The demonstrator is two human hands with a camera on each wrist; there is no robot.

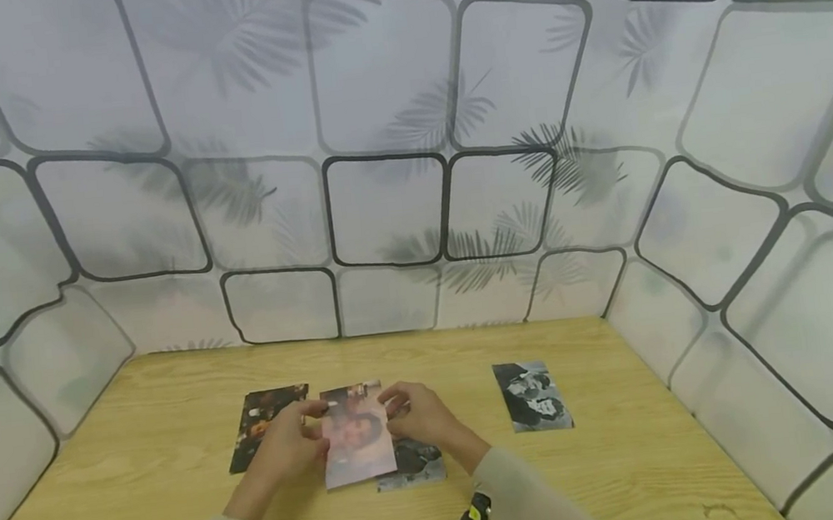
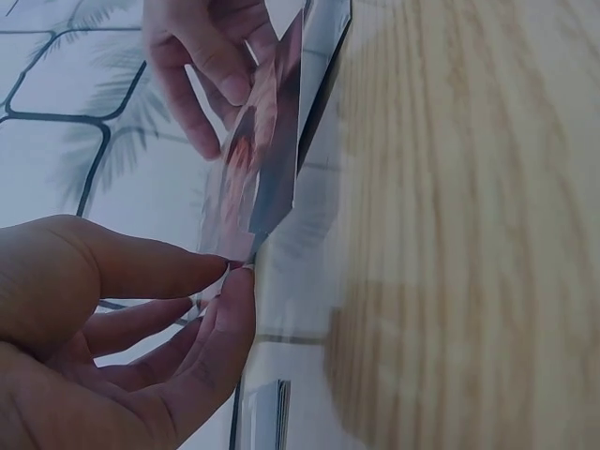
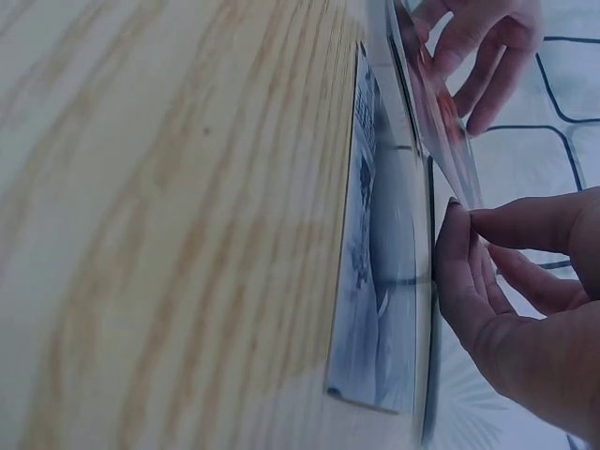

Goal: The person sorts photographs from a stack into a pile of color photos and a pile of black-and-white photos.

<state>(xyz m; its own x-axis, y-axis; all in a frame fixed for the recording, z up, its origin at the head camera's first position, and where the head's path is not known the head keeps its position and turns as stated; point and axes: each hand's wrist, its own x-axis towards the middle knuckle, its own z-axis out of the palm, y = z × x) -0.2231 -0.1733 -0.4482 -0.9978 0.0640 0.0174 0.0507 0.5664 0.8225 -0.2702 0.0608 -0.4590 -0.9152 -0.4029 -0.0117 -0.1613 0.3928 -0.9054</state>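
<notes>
Between both hands a glossy color photo print (image 1: 357, 446) showing a face is held up, tilted above the table. My left hand (image 1: 287, 441) pinches its left edge between thumb and fingers, also plain in the left wrist view. On the opposite edge, my right hand (image 1: 426, 418) pinches the print the same way, as the right wrist view shows at the fingertips (image 3: 457, 214). A black-and-white photo (image 1: 417, 463) lies flat on the table beneath, partly hidden by the held print and the right hand.
Dark color photos (image 1: 268, 408) lie in a small pile at the left, partly behind the left hand. Another black-and-white photo (image 1: 533, 396) lies apart at the right. The wooden table (image 1: 633, 473) meets a patterned wall covering (image 1: 389, 212) at the back and sides.
</notes>
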